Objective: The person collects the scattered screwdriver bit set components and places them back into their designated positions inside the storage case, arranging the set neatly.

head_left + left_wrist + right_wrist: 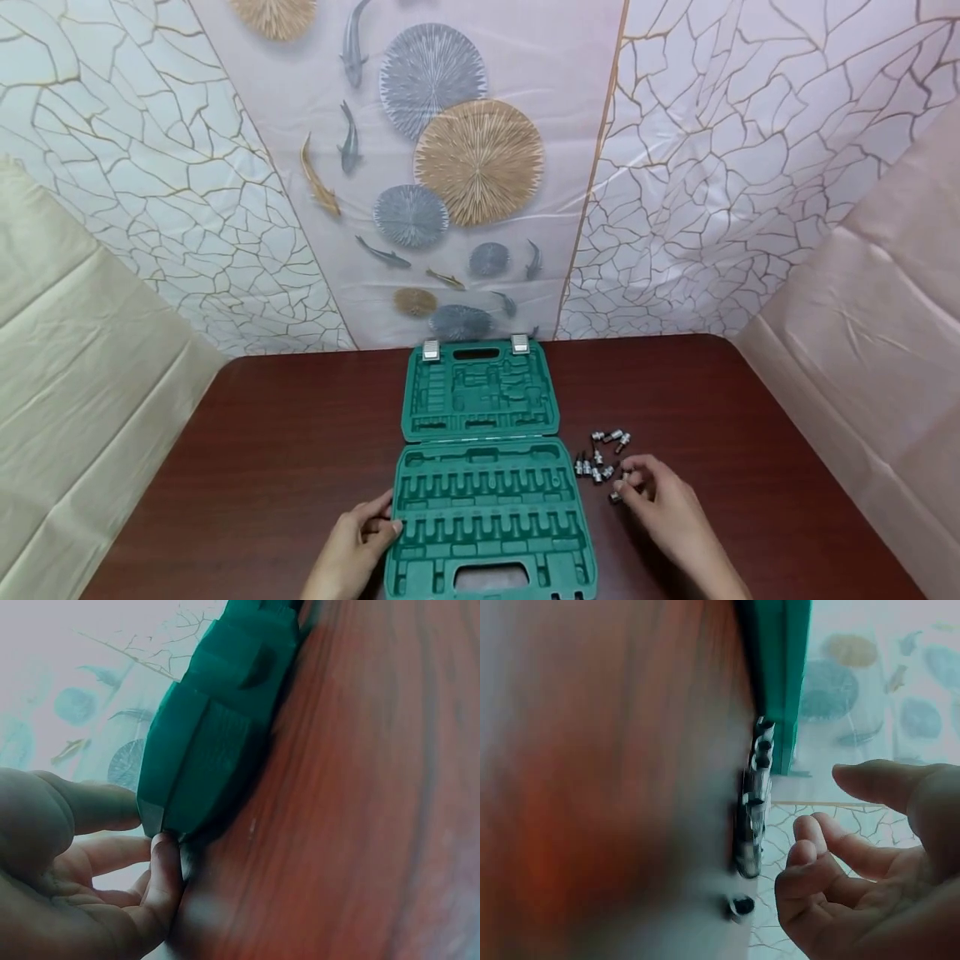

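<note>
A green plastic tool case (487, 504) lies unfolded on the table, its base toward me and its lid (468, 400) behind. My left hand (356, 542) grips the left edge of the base, thumb on top and fingers along the side; in the left wrist view the fingertips meet the case wall (206, 765). To the right of the case lie several small bit sockets (597, 475), silver with dark tips. My right hand (663, 504) hovers over the near ones, thumb and fingers apart with nothing between them. One bit socket (742, 906) sits apart from the cluster, below the fingers.
Rows of moulded slots (491, 527) run across the base, with a handle opening (491, 577) at its near edge. Two metal latches (520, 344) stand on the lid's far edge. Patterned cloth (675, 208) hangs behind the dark red wooden table (300, 433).
</note>
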Tool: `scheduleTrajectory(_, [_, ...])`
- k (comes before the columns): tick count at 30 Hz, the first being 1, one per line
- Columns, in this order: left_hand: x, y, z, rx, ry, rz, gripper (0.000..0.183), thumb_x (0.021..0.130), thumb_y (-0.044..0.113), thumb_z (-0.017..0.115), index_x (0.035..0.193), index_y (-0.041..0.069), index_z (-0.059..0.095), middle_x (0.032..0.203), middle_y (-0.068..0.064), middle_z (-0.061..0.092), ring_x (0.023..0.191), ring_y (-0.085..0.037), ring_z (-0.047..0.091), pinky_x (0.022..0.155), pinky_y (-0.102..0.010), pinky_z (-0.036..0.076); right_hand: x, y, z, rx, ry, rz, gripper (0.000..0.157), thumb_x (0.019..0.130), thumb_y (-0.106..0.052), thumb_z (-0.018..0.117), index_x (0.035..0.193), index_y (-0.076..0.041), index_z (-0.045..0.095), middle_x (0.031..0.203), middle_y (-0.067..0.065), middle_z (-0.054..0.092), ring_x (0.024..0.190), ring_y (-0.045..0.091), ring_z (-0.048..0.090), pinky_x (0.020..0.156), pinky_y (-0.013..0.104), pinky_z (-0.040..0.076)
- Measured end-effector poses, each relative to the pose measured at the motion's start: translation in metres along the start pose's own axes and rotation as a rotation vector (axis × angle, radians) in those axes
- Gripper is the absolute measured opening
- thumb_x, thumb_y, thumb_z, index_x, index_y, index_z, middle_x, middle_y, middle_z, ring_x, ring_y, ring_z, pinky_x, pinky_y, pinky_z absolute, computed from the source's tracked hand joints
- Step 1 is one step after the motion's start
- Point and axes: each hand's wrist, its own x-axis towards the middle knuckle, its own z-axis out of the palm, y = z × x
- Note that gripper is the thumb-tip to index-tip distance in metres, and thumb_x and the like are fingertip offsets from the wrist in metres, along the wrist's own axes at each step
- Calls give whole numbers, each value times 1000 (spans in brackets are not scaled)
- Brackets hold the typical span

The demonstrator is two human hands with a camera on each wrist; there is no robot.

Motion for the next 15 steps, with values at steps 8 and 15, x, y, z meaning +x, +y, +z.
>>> scheduleTrajectory(8, [-1,-4,-1,-31,-6,2,61,105,16,68,154,-13,44,115,-14,60,95,-21,61,78,-40,54,30,2,-2,-180,30,-237,21,90,-5,81,108,-5,71,99,5,67,90,23,60,81,46,47])
scheduleTrajectory(15, [0,-3,-2,-44,-18,19,62,104,17,69,154,-12,45,116,-14,60,95,-21,61,78,-39,53,39,7,-3,-280,-36,-344,21,86,4,81,104,-7,74,103,5,69,96,29,61,82,48,52])
